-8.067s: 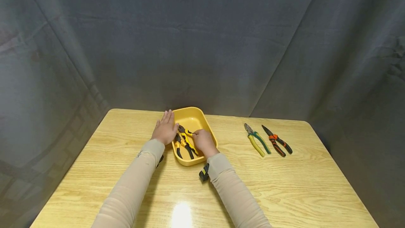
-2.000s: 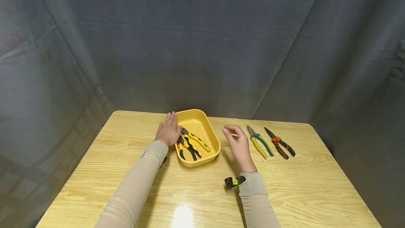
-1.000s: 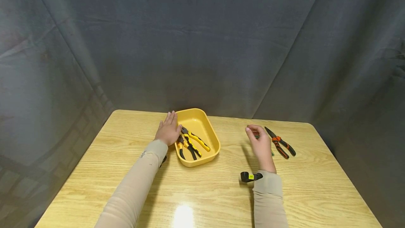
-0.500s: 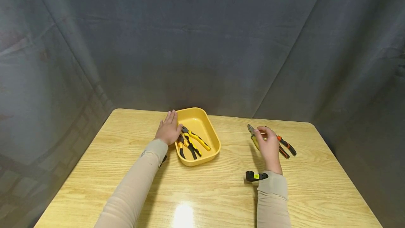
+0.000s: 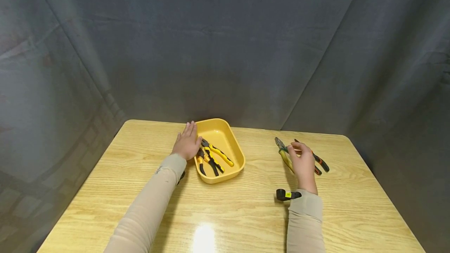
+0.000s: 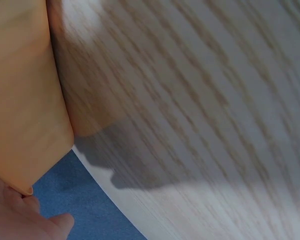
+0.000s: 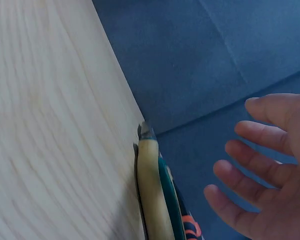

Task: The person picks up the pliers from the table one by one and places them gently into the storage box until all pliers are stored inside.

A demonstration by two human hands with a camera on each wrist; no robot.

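Broadly, a dark grey curtain (image 5: 225, 50) fills the background, and the wooden tabletop (image 5: 246, 214) beneath it is cut off at the lower edge of the head view. A yellow tray (image 5: 236, 149) sits near the far edge, left of centre, holding two pairs of yellow-and-black pliers (image 5: 212, 157) whose heads are partly hidden by the left hand (image 5: 187, 143). That hand lies flat along the tray's left rim with its fingers straight, holding nothing; the left wrist view shows only the tray's outer wall and a sliver of skin, so nothing more can be made out there.

Well to the right, the right hand (image 5: 303, 163) hovers over the green-and-yellow pliers (image 5: 284, 153), covering most of their handles; only the head and the upper handle show. In the right wrist view its fingers (image 7: 250, 182) are spread and relaxed, apart from the tool and gripping nothing. Just beside these lie the orange-and-black pliers (image 5: 321, 162), also half hidden by the hand. A small black wrist camera (image 5: 286, 195) sits at the right cuff.
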